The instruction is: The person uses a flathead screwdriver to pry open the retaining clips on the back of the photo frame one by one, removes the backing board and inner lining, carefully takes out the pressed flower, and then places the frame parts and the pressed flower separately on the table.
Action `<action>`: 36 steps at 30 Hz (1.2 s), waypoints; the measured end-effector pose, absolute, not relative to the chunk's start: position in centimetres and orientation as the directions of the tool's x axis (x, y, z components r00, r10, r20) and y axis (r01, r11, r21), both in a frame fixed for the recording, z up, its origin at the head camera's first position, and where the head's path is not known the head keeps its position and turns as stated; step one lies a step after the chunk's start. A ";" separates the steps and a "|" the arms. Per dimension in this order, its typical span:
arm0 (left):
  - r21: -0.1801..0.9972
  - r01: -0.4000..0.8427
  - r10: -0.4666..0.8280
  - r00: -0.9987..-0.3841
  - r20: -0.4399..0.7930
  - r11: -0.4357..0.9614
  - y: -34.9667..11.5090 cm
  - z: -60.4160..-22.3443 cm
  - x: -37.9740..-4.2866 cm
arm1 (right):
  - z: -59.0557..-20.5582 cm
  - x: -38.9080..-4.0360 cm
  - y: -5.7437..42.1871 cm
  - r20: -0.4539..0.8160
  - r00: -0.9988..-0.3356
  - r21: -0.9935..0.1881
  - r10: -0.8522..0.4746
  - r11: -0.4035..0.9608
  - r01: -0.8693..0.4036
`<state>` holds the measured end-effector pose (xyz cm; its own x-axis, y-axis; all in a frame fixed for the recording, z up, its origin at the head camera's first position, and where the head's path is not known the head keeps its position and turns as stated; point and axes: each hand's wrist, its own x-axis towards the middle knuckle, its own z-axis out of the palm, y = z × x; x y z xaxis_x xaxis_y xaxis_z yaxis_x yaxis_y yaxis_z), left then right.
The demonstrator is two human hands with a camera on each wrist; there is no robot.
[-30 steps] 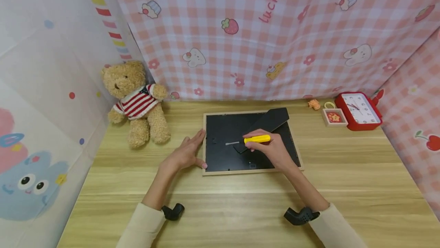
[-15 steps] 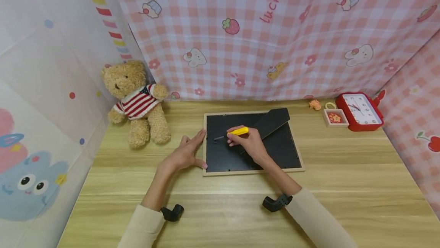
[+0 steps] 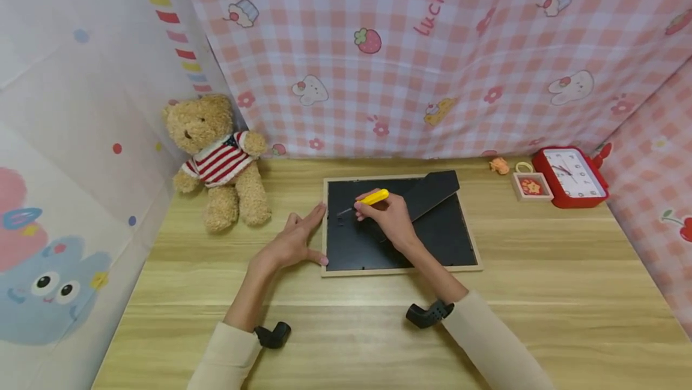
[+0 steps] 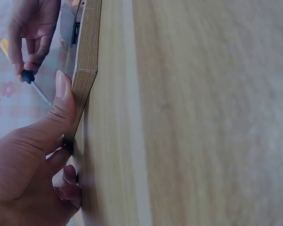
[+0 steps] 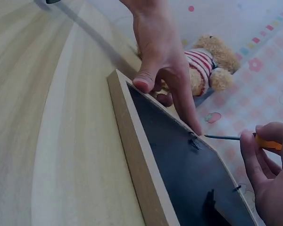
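Note:
A picture frame (image 3: pixel 438 246) with a pale wooden rim lies back side up on the table, its black easel leg (image 3: pixel 435 195) slanting across the backing. My left hand (image 3: pixel 289 246) rests at the frame's left edge, thumb and forefinger spread along the rim; the thumb (image 4: pixel 61 103) presses near a corner. Between the thumb and fingers of my right hand (image 3: pixel 394 219) is a screwdriver with a yellow handle (image 3: pixel 376 196). Its thin metal shaft (image 5: pixel 221 137) points left, the tip close over the backing near small dark fittings (image 3: pixel 340 222). My right hand covers the leg's lower end.
A teddy bear (image 3: pixel 218 161) in a striped sweater sits at the back left. At the back right stand a red clock (image 3: pixel 573 176), a small box with a star (image 3: pixel 532 187) and an orange figure (image 3: pixel 499 166). A checked curtain (image 3: pixel 378 77) hangs behind the table.
My right hand has carried the screwdriver left from the frame's middle towards its left side, and the handle now tilts up more. My left hand has kept its place on the rim.

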<state>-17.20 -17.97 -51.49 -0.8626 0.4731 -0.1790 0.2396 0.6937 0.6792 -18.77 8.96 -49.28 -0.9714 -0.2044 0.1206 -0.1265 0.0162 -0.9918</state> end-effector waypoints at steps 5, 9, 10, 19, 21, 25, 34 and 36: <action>0.681 0.227 0.467 -0.864 -0.189 0.696 -17.8 -51.3 -17.1 | -49.5 -18.7 8.5 0.083 -0.974 -0.994 -0.210 0.051 -0.095; 0.688 0.226 0.473 -0.860 -0.192 0.690 -17.7 -51.3 -17.1 | -50.0 -18.6 8.3 0.051 -0.979 -0.997 -0.198 0.046 -0.061; 0.687 0.225 0.472 -0.860 -0.193 0.691 -17.7 -51.3 -17.1 | -50.1 -18.5 8.3 0.049 -0.979 -0.997 -0.197 0.046 -0.059; 0.670 0.229 0.468 -0.861 -0.198 0.706 -17.7 -51.5 -17.3 | -49.8 -18.6 8.1 0.058 -0.975 -0.983 -0.213 0.158 -0.093; 0.674 0.223 0.465 -0.862 -0.201 0.704 -17.7 -51.4 -17.2 | -49.5 -18.8 8.0 0.070 -0.969 -0.973 -0.235 0.197 -0.118; 0.677 0.210 0.461 -0.861 -0.213 0.705 -17.7 -51.0 -17.1 | -48.6 -19.2 7.7 0.096 -0.955 -0.954 -0.281 0.248 -0.169; 0.680 0.197 0.458 -0.860 -0.226 0.706 -17.7 -50.7 -17.1 | -46.7 -19.7 6.3 0.178 -0.908 -0.848 -0.379 0.410 -0.337; 0.681 0.196 0.459 -0.859 -0.228 0.705 -17.7 -50.8 -17.2 | -46.4 -19.7 6.0 0.187 -0.897 -0.825 -0.401 0.432 -0.365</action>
<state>-17.17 -17.70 -50.83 -0.8588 0.4590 -0.2277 0.1965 0.7054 0.6810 -19.75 6.01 -46.41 -0.8970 -0.4007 0.1870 -0.3648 0.4318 -0.8249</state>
